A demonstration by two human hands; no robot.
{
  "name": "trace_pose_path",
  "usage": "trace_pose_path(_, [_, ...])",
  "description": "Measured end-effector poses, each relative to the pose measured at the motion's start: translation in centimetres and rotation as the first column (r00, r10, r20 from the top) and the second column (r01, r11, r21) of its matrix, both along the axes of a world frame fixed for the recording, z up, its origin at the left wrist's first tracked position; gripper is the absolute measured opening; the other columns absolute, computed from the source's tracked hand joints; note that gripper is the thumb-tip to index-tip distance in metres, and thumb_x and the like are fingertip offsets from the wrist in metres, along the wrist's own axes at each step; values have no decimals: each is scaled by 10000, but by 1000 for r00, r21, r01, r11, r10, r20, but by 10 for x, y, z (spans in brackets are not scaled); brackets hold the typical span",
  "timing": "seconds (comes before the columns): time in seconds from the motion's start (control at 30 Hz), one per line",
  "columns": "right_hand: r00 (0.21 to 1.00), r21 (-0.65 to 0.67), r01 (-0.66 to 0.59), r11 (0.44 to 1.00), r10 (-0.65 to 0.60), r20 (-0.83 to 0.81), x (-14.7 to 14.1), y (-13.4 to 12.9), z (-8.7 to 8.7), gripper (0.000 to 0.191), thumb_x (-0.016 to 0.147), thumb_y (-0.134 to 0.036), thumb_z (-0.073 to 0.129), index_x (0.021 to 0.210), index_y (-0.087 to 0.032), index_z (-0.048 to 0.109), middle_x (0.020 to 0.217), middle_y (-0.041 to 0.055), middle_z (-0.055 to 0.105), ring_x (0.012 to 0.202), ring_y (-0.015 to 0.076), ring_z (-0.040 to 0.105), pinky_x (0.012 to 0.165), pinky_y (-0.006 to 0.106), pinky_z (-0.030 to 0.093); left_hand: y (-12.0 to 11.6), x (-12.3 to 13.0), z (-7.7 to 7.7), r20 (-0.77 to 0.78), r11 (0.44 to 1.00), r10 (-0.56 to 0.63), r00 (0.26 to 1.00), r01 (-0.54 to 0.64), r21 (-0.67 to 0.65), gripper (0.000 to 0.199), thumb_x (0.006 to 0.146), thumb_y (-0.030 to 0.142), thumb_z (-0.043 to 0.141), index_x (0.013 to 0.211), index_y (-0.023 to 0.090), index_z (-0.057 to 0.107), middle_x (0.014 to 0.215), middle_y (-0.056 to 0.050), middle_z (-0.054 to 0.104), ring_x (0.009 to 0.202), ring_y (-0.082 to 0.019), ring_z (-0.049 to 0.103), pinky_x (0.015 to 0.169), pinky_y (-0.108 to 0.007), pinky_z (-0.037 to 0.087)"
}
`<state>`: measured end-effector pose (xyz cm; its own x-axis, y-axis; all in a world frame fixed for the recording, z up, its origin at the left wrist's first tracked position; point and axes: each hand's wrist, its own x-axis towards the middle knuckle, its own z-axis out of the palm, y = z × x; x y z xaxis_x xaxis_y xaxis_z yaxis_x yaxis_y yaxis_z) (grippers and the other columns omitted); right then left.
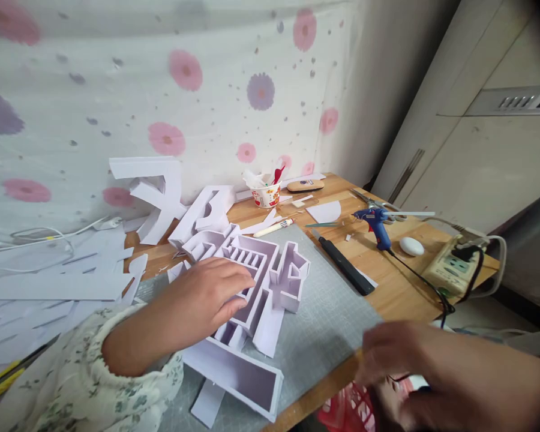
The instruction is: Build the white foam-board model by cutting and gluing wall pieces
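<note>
My left hand (207, 297) rests on a white foam-board structure (270, 288) with many thin upright walls, which lies on a grey cutting mat (333, 324). Its fingers are bent over the walls near the middle, and the fingertips partly hide what they touch. Blurred by motion, my right hand (409, 366) is at the lower right, past the mat's front edge and above a red and white bag (348, 408). Whether it holds anything does not show. A long open white box shape (247, 375) forms the front of the structure.
White letter-like pieces (162, 192) stand at the back left, beside stacked white sheets (54, 288). A paper cup (265, 195), black cutter (346, 264), blue glue gun (375, 225), white egg-shaped object (411, 246) and power strip (452, 267) lie behind and right.
</note>
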<state>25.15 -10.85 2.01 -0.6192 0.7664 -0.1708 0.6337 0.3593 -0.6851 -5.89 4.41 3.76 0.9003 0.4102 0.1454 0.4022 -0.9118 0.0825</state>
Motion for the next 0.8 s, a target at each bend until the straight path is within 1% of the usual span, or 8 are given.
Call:
trace_pose_path(0.07, [1000, 101, 24, 995, -22, -15, 3, 29, 18, 197, 939, -219, 504, 1000, -222, 692, 933, 59, 679, 848, 157, 639, 770, 261, 493, -4, 2, 3, -10, 1000, 22, 1000, -22, 5, 204, 894, 192, 549, 1066, 215, 657, 1090, -43, 701, 1007, -227, 636, 883, -392, 479])
trace_pose_path(0.13, [999, 245, 33, 969, -24, -40, 2, 61, 24, 183, 934, -214, 524, 962, -185, 703, 947, 76, 665, 872, 167, 628, 803, 274, 486, -8, 1, 3, -26, 999, 36, 999, -36, 3, 199, 886, 190, 556, 1053, 214, 660, 1076, -44, 704, 999, -234, 639, 864, -394, 486])
trace_pose_path(0.23, [994, 439, 52, 897, -90, 66, -9, 109, 15, 188, 896, -162, 565, 970, -170, 737, 1072, 117, 627, 987, 209, 605, 919, 338, 463, -15, -5, -2, -32, 999, 50, 998, -50, -13, 197, 880, 187, 561, 1046, 225, 660, 1066, -37, 705, 993, -239, 640, 860, -403, 490])
trace_pose_path(0.27, [983, 462, 50, 886, -124, 133, -14, 122, 10, 190, 893, -168, 574, 957, -181, 753, 1134, 130, 607, 1043, 230, 591, 956, 366, 449, -18, -8, -5, -19, 998, 63, 998, -63, -20, 198, 882, 188, 560, 1050, 227, 658, 1071, -37, 703, 1001, -240, 638, 867, -409, 491])
trace_pose_path(0.37, [971, 465, 39, 885, -144, 193, -29, 150, -5, 186, 862, -156, 611, 935, -197, 777, 1235, 153, 571, 1163, 289, 537, 1009, 423, 421, -26, -16, -18, 66, 995, 94, 993, -92, -34, 201, 886, 180, 550, 1057, 217, 650, 1076, -42, 699, 1026, -240, 628, 889, -421, 494])
trace_pose_path(0.5, [966, 445, 5, 896, -118, 228, -39, 163, -16, 268, 790, -52, 609, 908, -214, 787, 1238, 137, 584, 1166, 289, 539, 1020, 425, 413, -38, -21, -32, 194, 996, 86, 977, -79, -41, 195, 883, 139, 516, 1002, 196, 661, 1079, -57, 695, 1007, -221, 634, 884, -405, 515])
trace_pose_path(0.6, [966, 449, 7, 893, -121, 226, -41, 164, -19, 266, 749, -15, 589, 825, -187, 777, 1183, 134, 606, 1116, 285, 559, 1004, 428, 419, -45, -25, -37, 286, 995, 94, 954, -94, -14, 199, 886, 125, 495, 956, 190, 670, 1070, -68, 695, 988, -208, 640, 861, -384, 534])
trace_pose_path(0.8, [981, 493, 39, 869, -128, 147, -39, 159, -14, 188, 774, -48, 574, 794, -161, 723, 1092, 130, 601, 1053, 259, 562, 972, 412, 428, -46, -35, -44, 435, 981, 120, 893, -174, 86, 175, 888, 121, 513, 955, 184, 662, 1051, -79, 692, 1001, -204, 632, 874, -391, 537])
